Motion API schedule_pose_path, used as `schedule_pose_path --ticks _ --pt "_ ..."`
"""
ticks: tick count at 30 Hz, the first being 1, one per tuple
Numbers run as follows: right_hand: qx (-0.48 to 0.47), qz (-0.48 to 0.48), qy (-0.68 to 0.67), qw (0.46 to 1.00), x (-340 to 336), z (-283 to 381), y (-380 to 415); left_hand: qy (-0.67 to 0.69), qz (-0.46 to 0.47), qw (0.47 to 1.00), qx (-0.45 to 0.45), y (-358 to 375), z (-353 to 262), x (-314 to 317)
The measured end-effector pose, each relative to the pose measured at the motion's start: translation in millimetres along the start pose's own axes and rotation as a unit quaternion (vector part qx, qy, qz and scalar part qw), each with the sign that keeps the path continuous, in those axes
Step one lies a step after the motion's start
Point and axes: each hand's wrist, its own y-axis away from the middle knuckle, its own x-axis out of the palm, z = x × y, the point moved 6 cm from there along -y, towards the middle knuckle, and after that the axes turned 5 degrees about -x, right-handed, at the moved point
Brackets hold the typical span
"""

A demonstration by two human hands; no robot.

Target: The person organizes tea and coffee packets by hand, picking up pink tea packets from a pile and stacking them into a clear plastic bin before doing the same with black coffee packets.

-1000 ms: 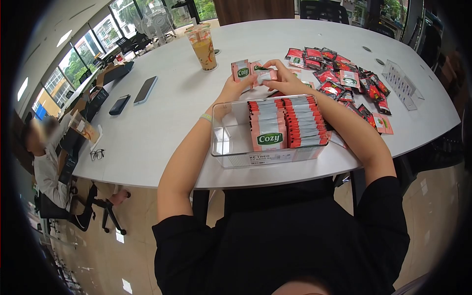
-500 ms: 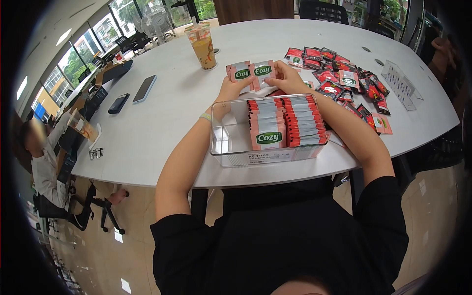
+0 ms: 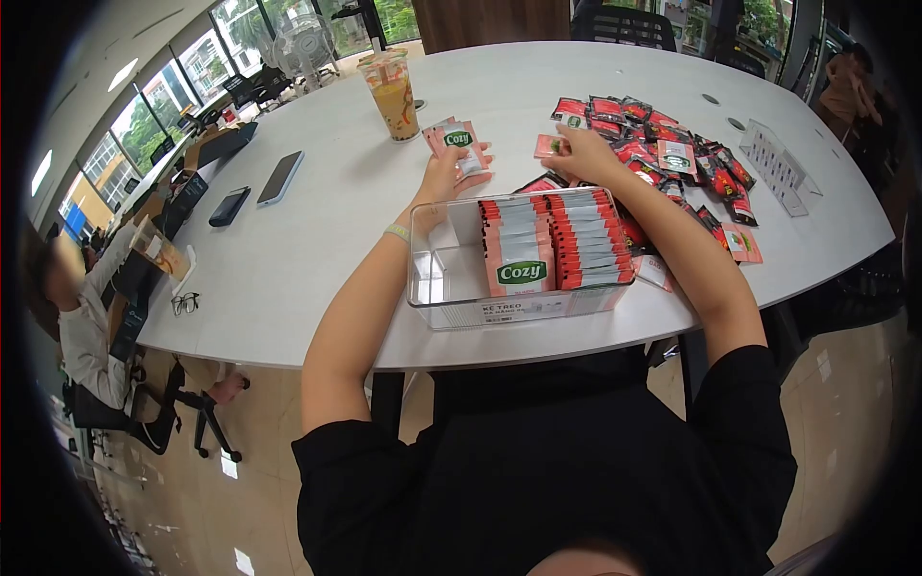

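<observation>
My left hand point(image 3: 445, 175) holds a few Cozy sachets point(image 3: 457, 140), fanned slightly, beyond the clear box's left part. My right hand point(image 3: 582, 154) has its fingers closed on the edge of a pink sachet point(image 3: 547, 146) at the near left side of the pile. Two rows of upright red and silver sachets point(image 3: 520, 252) fill the middle and right of the clear plastic box point(image 3: 451, 315); its left part is bare. Loose red and black sachets point(image 3: 713, 173) lie heaped to the right of my right hand.
On the white table point(image 3: 317, 250) stand a drink cup point(image 3: 394, 101) and a sign holder point(image 3: 773, 163). A phone point(image 3: 281, 179), a dark case point(image 3: 230, 206) and glasses point(image 3: 185, 303) lie to the left. A person point(image 3: 91, 326) sits at the far left.
My hands have moved apart. The left keeps sachets and has shifted slightly left; the right has let go of them, moved right and taken hold of a pink sachet.
</observation>
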Motion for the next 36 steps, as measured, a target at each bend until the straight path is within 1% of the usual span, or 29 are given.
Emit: schedule_pose_path --ticks 1,2,4,6,8,9,10,11,12,13,14,15,17,18,20,22,23,24,25,26,27,28,29,30,32,33,34,35,36 --pt "0.043 0.124 -0.013 0.991 8 -4 0 0.008 -0.002 1.000 -0.019 0 1 -1" --pt "0.085 0.247 -0.025 0.965 16 -6 5 0.016 -0.003 0.999 -0.040 1 2 -1" --pt "0.060 0.245 0.004 0.968 16 1 4 -0.020 -0.021 0.999 -0.031 -1 2 -2" --pt "-0.127 0.239 0.137 0.953 21 22 5 -0.057 -0.041 0.997 -0.024 -2 5 -2" --pt "-0.126 0.217 0.096 0.963 21 24 5 -0.089 -0.038 0.994 0.045 -1 2 1" --pt "-0.124 0.194 0.058 0.971 19 26 4 -0.090 -0.040 0.994 0.045 0 2 2" --pt "-0.125 0.194 0.058 0.971 20 27 4 -0.128 -0.039 0.990 0.046 1 2 3" --pt "-0.159 0.165 0.015 0.973 17 33 3 -0.166 -0.037 0.984 0.047 1 1 5" --pt "-0.193 0.135 -0.026 0.972 12 40 3 -0.165 -0.037 0.984 0.048 1 1 6" --pt "-0.193 0.135 -0.025 0.972 13 43 4 -0.204 -0.025 0.977 0.060 1 0 9" --pt "-0.223 0.107 -0.031 0.968 13 51 5 -0.244 -0.012 0.967 0.070 2 0 12" --pt "-0.252 0.079 -0.038 0.964 12 60 6 -0.243 -0.012 0.967 0.070 5 -2 16" --pt "-0.264 0.077 -0.050 0.960 14 70 6 -0.233 0.084 0.966 0.069 13 -3 33" --pt "-0.276 0.074 -0.062 0.956 14 75 7 -0.234 0.085 0.966 0.067 15 -5 34" --pt "-0.269 0.082 -0.063 0.958 12 79 6 -0.304 0.102 0.946 0.038 18 -4 37" --pt "-0.181 0.098 -0.104 0.973 11 73 4 -0.321 0.094 0.941 0.042 16 -3 35" --pt "-0.181 0.097 -0.102 0.973 9 75 4 -0.337 0.084 0.936 0.046 14 -3 34" --pt "-0.176 0.050 -0.059 0.981 2 79 3 -0.337 0.086 0.936 0.048 10 1 31" --pt "-0.170 0.002 -0.015 0.985 -5 79 2 -0.326 0.092 0.938 0.076 6 4 27" --pt "-0.170 0.001 -0.013 0.985 -3 76 1 -0.315 0.098 0.938 0.104 2 6 23" --pt "-0.134 0.007 0.013 0.991 0 69 -2 -0.314 0.099 0.938 0.106 1 6 22" --pt "-0.096 0.013 0.039 0.994 2 60 -4 -0.262 0.089 0.957 0.085 -1 7 19" --pt "-0.033 0.057 0.027 0.997 6 46 -7 -0.209 0.079 0.973 0.065 -3 9 15" --pt "-0.034 0.058 0.028 0.997 8 33 -8 -0.208 0.079 0.973 0.065 -3 8 13" --pt "-0.015 0.080 0.154 0.985 19 -5 -10 -0.221 0.045 0.974 0.030 -6 7 3" --pt "0.035 0.153 0.189 0.969 23 -19 -9 -0.220 0.043 0.974 0.032 -6 7 2" --pt "0.033 0.153 0.188 0.970 21 -25 -9 -0.168 0.034 0.985 0.025 -7 8 -1" --pt "0.066 0.195 0.166 0.964 25 -34 -6 -0.116 0.025 0.993 0.018 -8 9 -3" --pt "0.100 0.237 0.144 0.956 28 -37 -3 -0.116 0.024 0.993 0.017 -7 9 -3"
